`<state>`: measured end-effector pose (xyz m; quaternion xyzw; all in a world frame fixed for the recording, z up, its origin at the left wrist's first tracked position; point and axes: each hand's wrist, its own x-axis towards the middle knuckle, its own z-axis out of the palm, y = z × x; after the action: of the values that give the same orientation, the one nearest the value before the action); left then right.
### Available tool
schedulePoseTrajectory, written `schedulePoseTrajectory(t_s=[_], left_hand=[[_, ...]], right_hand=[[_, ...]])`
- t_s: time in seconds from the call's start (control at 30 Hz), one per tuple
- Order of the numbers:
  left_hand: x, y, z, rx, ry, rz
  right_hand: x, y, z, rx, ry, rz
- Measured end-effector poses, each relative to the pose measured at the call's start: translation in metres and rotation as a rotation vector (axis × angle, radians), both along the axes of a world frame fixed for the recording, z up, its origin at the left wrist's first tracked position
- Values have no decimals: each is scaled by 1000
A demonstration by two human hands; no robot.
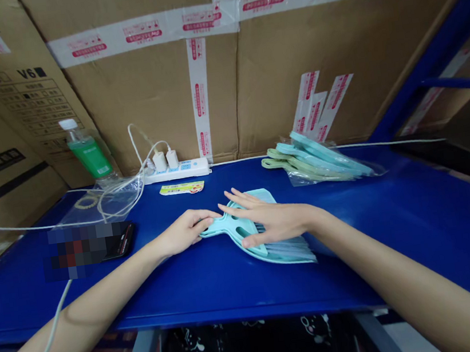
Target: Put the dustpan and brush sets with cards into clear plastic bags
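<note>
A pale turquoise brush point(290, 248) and dustpan point(270, 195) lie nested near the middle of the blue bench point(181, 290). Their long axis runs across it, handles point(213, 228) pointing left, the wide end and bristles facing right and slightly toward the near edge. The left hand point(190, 229) has its grip pinched round the handle ends. The right hand point(273, 220), fingers spread and grip released, rests over the brush's head, hiding part of it.

The pieces look like smooth plastic, with rounded cut-outs by the neck; the bristles are fine, straight and greyish blue. The bench top is smooth and slightly glossy.

Behind to the right, a clear, crinkled bag point(325, 175) holds more turquoise and pale green pieces point(287, 163). At the back sit a white power strip point(197, 168) with two chargers, a small printed packet point(182, 189) and a green-labelled bottle point(92, 155). A black item point(123, 241), partly pixelated, lies left. Taped cardboard point(142, 96) walls the back; a white cable point(41, 351) crosses in front of the left forearm.
</note>
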<state>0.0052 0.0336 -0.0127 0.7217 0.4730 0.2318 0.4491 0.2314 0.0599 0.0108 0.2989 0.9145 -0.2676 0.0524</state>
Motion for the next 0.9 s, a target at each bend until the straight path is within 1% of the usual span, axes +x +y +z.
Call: schedulePoseTrajectory(t_s=[0.17,0.33,0.57,0.7,0.9], left_hand=[[-1,1,-1,-13,-23,-4],[-2,3,0,-39,-62,-39],[-2,2,2,-49,-50,-46],[-4,2,4,-24,6,-61],[-10,2,13,42,178,-101]], right_hand=[[0,1,-2,-10,12,8],[1,2,-4,-6,14,24],[-1,0,-2,3,-18,19],[-1,0,-1,11,-4,5],[2,1,-2,32,20,-18]])
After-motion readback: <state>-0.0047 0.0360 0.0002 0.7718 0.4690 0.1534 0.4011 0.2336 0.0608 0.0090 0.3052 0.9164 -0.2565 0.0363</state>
